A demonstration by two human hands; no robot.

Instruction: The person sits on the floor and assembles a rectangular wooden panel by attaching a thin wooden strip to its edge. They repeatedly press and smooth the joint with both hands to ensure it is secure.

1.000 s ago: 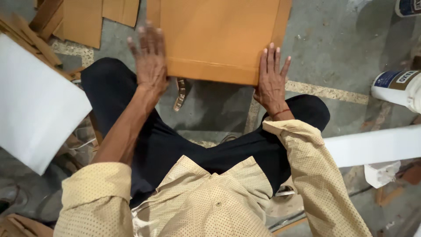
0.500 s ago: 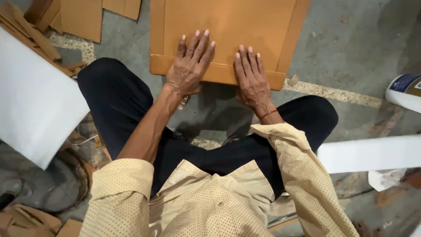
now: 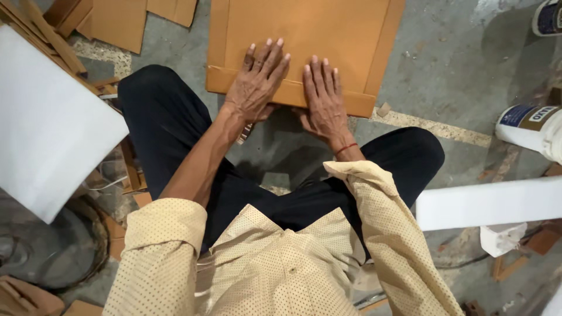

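Observation:
A large brown paper envelope (image 3: 304,35) lies flat on the concrete floor in front of my crossed legs, its near flap folded over. My left hand (image 3: 254,85) lies palm down on the left part of that folded flap, fingers spread. Close beside it my right hand (image 3: 322,99) presses flat on the same flap, with a red thread around its wrist. Both hands rest on the paper and hold nothing.
More brown paper pieces (image 3: 117,20) and card strips lie at the far left. A white sheet (image 3: 47,123) sits to my left, a white board (image 3: 492,202) to my right. A white container with a blue label (image 3: 530,126) stands at the right edge.
Both hands have moved from the envelope's outer edges toward its middle. They now lie side by side on the near flap.

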